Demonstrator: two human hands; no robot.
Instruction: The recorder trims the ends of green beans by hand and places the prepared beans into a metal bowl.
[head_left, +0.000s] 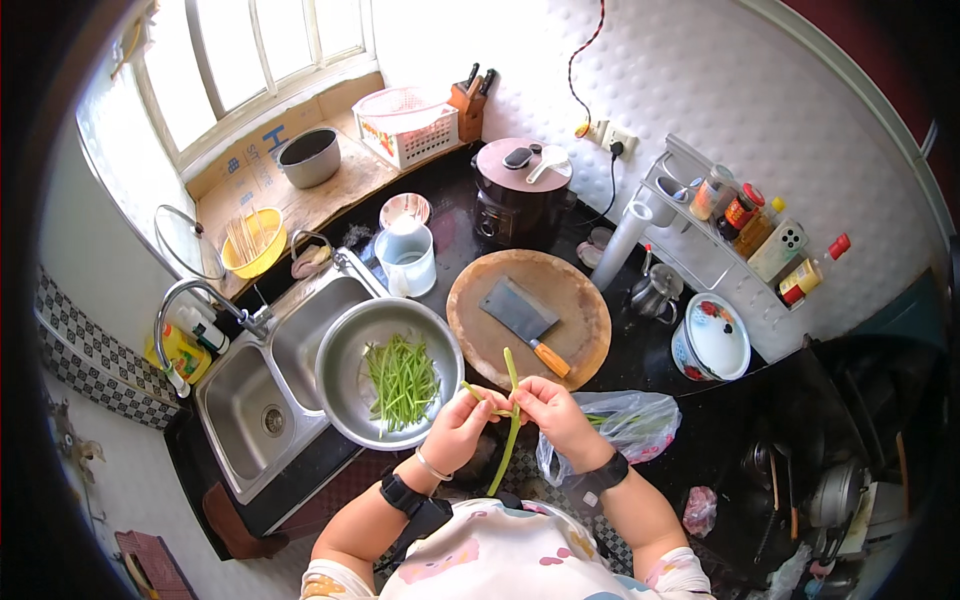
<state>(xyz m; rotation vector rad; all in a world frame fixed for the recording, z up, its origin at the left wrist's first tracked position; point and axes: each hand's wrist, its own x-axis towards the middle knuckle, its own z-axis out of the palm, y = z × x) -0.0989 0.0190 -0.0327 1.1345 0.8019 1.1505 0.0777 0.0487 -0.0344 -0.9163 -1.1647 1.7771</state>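
My left hand (459, 429) pinches a thin piece of green stalk (471, 388) between thumb and fingers. In my right hand (559, 416) is a longer green stem (506, 454), which runs upright between the two hands and hangs below them. The hands almost meet, and the thin piece seems to touch the stem. To the left, a round metal basin (341, 397) holds a heap of cut green stalks (403, 382). Behind the hands a cleaver (520, 307) lies flat on a round wooden chopping board (480, 352). A clear plastic bag (641, 420) with more green stems lies beside my right wrist.
A double steel sink (236, 416) with a curved faucet (161, 315) is at left. At the back stand a plastic jug (409, 259) and a dark electric cooker (517, 206). An enamel pot (712, 337), a metal kettle (656, 292) and a bottle rack (694, 244) line the right.
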